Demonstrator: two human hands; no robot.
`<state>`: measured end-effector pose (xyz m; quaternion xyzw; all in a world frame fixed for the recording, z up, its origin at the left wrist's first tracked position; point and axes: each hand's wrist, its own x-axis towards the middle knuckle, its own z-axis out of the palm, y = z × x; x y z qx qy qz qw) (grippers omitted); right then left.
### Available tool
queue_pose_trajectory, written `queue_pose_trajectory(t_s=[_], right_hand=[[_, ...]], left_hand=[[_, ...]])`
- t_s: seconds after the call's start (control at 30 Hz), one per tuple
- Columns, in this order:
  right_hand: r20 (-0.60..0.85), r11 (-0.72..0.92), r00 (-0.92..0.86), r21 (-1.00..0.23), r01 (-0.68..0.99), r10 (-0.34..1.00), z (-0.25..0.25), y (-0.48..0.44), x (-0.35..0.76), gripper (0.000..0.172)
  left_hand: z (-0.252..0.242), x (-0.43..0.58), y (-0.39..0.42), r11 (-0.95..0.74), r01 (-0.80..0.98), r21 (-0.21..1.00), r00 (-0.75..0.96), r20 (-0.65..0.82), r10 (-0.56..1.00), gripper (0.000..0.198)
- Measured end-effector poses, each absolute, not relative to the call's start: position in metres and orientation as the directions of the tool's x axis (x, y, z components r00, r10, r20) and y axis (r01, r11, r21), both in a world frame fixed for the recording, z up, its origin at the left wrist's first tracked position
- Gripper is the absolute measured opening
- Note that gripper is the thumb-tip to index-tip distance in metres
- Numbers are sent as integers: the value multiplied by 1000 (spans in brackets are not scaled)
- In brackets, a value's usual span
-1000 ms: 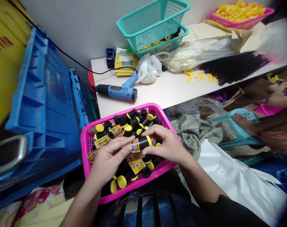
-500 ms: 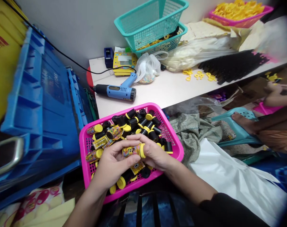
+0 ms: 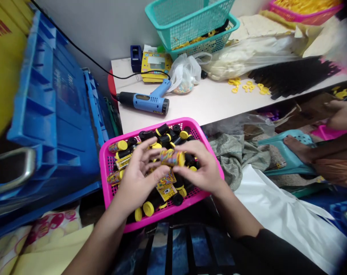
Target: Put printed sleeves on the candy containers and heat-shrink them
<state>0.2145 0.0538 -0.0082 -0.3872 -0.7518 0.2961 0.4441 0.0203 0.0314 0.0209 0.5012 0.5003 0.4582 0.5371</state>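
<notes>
Pink basket (image 3: 102, 172) beneath, my right hand (image 3: 207, 172) pinches a labelled tube (image 3: 170, 157), left hand (image 3: 136, 180) spread beside it; inside, some labels show, many black tubes (image 3: 162, 129) look unlabelled.

The right hand (image 3: 202, 166) held a yellow-capped tube (image 3: 170, 157) over the pink basket (image 3: 162, 215); a heat gun (image 3: 146, 102) lay on the far surface (image 3: 190, 107).

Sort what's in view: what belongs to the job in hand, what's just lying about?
Belongs: labelled tube in the right hand; pink basket; capped tubes inside.

Seemingly lying about: tape dispenser; plastic bag; teal baskets; blue heat gun (untouched, perhaps needed).
</notes>
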Motion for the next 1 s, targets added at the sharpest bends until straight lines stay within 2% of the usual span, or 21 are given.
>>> queue_pose_trajectory(t_s=[0.07, 0.13, 0.2, 0.27, 0.33, 0.5, 0.63, 0.7, 0.73, 0.8, 0.83, 0.9, 1.0], right_hand=[[425, 468, -209, -714, 522, 881, -6, 61, 221, 41], [335, 380, -197, -667, 641, 921, -9, 62, 221, 35], [182, 322, -270, -647, 691, 946, -14, 57, 214, 26], [48, 305, -356, -632, 713, 933, -20, 51, 204, 25], [-6, 311, -400, -620, 721, 916, -24, 46, 197, 22], [34, 336, -413, -645, 687, 910, -21, 45, 205, 20], [140, 291, -303, -790, 540, 943, -13, 45, 215, 26], [161, 250, -245, -885, 394, 956, -10, 45, 214, 27], [158, 228, -230, -920, 319, 960, -10, 44, 211, 26], [142, 188, -215, -960, 209, 966, -10, 43, 204, 26], [133, 171, -205, -968, 181, 970, -11, 43, 200, 26], [121, 152, -180, -974, 168, 976, -14, 41, 192, 27], [95, 141, -203, -964, 226, 975, -20, 36, 187, 28]], left_hand=[[22, 14, 34, 6, 60, 998, -35, -4, 999, 49], [24, 8, 36, -16, 85, 996, -107, 26, 994, 36], [23, 4, 35, 3, 97, 995, -109, 7, 994, 29], [21, 2, 34, 25, 126, 992, -79, -15, 997, 24], [19, 1, 33, 43, 179, 983, -52, -34, 998, 20], [17, -3, 29, 45, 311, 949, -59, -28, 998, 16], [16, 0, 26, 30, 378, 925, -132, 22, 991, 17], [15, 7, 27, 21, 306, 952, -153, 27, 988, 25], [15, 12, 28, 27, 240, 970, -143, 7, 990, 35], [14, 19, 33, 78, 117, 990, -91, -68, 994, 55], [13, 22, 35, 116, 78, 990, -67, -110, 992, 59], [13, 23, 39, 175, 45, 984, -63, -172, 983, 55], [15, 14, 41, 170, 75, 983, -186, -153, 971, 47]])
